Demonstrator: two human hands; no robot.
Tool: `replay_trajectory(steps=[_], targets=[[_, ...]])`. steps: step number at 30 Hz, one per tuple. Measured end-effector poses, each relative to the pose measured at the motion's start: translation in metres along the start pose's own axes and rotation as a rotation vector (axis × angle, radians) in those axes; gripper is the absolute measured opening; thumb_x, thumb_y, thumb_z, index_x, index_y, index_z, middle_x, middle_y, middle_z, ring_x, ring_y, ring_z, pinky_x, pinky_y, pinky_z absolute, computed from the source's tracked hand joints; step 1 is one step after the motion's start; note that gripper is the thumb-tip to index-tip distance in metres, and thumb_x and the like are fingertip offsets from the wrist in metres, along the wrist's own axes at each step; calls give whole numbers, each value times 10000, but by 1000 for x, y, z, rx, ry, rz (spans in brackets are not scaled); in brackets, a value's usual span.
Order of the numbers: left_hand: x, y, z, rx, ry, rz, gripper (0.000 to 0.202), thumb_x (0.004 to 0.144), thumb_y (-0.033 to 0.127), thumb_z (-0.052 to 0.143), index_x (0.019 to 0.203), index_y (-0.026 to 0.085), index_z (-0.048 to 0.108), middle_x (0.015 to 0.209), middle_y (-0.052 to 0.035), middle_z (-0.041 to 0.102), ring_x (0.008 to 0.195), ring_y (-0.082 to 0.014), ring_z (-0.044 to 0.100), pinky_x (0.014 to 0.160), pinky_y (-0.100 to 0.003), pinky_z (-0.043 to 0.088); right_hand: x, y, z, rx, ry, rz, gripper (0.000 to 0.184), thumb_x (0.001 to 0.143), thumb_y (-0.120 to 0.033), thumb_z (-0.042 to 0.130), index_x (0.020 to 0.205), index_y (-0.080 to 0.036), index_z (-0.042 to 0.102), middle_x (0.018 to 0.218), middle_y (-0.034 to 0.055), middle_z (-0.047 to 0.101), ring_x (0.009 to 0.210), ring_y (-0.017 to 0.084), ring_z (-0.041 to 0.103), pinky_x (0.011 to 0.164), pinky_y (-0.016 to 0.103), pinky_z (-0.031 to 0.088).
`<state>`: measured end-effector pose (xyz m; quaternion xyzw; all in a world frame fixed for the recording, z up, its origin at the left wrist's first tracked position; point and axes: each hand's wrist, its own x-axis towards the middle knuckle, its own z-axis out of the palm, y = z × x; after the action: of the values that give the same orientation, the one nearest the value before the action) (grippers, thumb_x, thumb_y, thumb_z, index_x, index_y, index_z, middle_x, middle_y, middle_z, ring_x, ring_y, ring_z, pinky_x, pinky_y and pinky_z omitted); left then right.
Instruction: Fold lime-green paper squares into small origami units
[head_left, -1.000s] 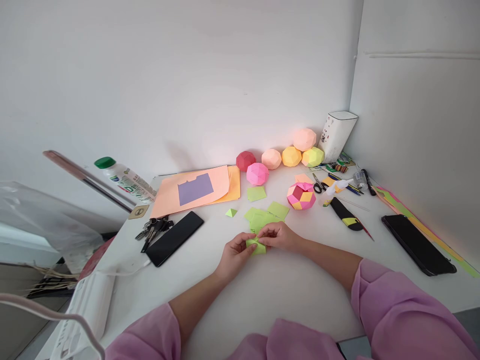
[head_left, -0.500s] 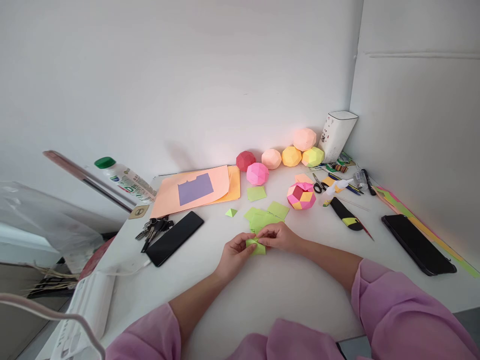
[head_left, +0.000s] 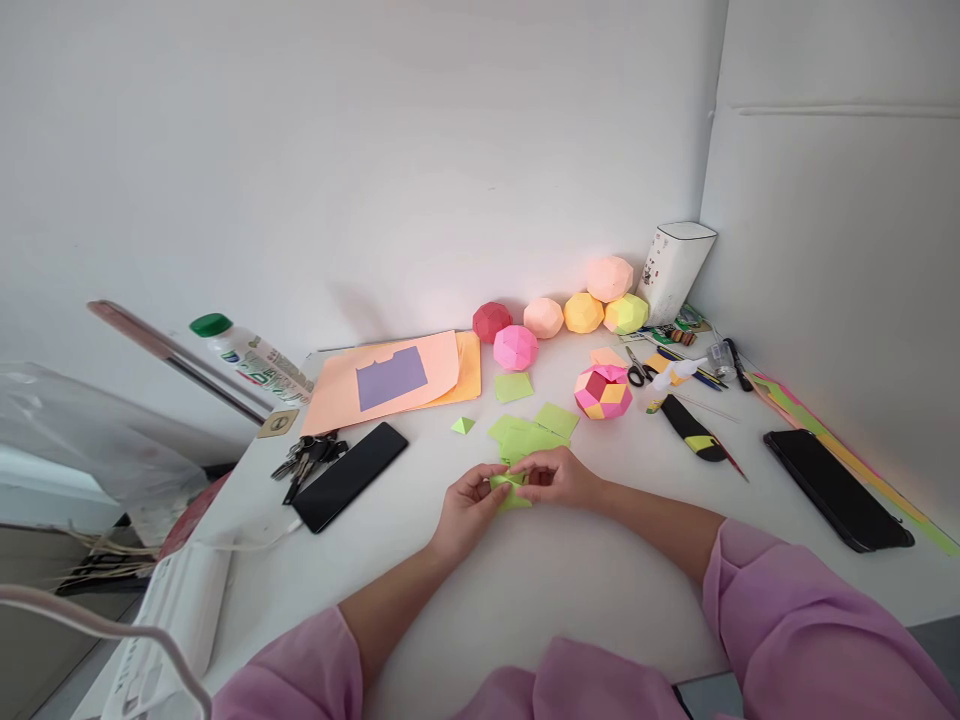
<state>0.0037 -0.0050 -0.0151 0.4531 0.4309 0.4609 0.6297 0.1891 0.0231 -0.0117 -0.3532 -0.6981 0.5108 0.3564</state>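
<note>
A small light-green piece of paper [head_left: 514,494] is pinched between both hands over the white table. My left hand [head_left: 474,500] grips its left side with thumb and fingers. My right hand [head_left: 556,476] holds the upper right side, its fingertips close to the left ones, and partly hides the folds. Just beyond the fingers lies a loose pile of green paper sheets [head_left: 534,436]. One more green sheet [head_left: 513,387] is farther back. A small folded green paper piece [head_left: 463,425] sits to the left of the pile.
Several faceted paper balls [head_left: 515,348] stand along the wall. A part-built pink, red and yellow ball [head_left: 603,392] is right of the pile, near scissors [head_left: 637,370], glue [head_left: 663,383] and a utility knife [head_left: 691,430]. A phone [head_left: 351,477] and keys [head_left: 306,458] lie left.
The green paper has tilted and bent a little between the fingers. My right hand's fingers have shifted slightly on its right side. Everything else stays in place.
</note>
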Motion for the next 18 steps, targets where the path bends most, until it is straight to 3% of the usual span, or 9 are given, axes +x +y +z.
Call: replay_trajectory(steps=[3, 6, 11, 14, 18], targets=[[-1, 2, 1, 87, 1, 9, 323, 703, 386, 697, 921, 166, 604, 563, 60, 508, 469, -61, 429, 475, -190, 360, 0, 1, 3, -70, 35, -50, 302, 699, -334, 682, 929, -139, 686, 626, 7, 615, 495, 87, 497, 482, 217, 433], [0, 0, 0, 208, 17, 124, 279, 723, 393, 675, 908, 188, 631, 759, 17, 522, 480, -45, 399, 461, -194, 365, 1, 3, 6, -121, 85, -105, 256, 725, -342, 650, 882, -145, 694, 649, 25, 645, 498, 91, 501, 485, 220, 440], [3, -5, -4, 344, 12, 236, 202, 759, 368, 641, 881, 209, 668, 1024, -56, 485, 693, -107, 539, 568, -237, 473, 0, 3, 6, -170, 95, -175, 233, 774, -339, 600, 843, -138, 695, 585, 18, 631, 467, 90, 486, 455, 209, 415], [1, -3, -2, 326, -32, 196, 190, 780, 365, 616, 827, 185, 657, 876, -46, 558, 726, -138, 561, 601, -247, 480, -1, 2, 5, -187, 83, -173, 237, 785, -345, 589, 837, -141, 700, 577, 12, 623, 465, 89, 480, 457, 210, 409], [-3, 1, 2, 263, -26, 70, 218, 785, 383, 606, 779, 165, 616, 642, 26, 513, 473, -68, 441, 431, -196, 371, 0, 4, 4, -121, 72, -102, 246, 753, -331, 625, 881, -131, 691, 610, 10, 613, 500, 99, 513, 483, 222, 429]])
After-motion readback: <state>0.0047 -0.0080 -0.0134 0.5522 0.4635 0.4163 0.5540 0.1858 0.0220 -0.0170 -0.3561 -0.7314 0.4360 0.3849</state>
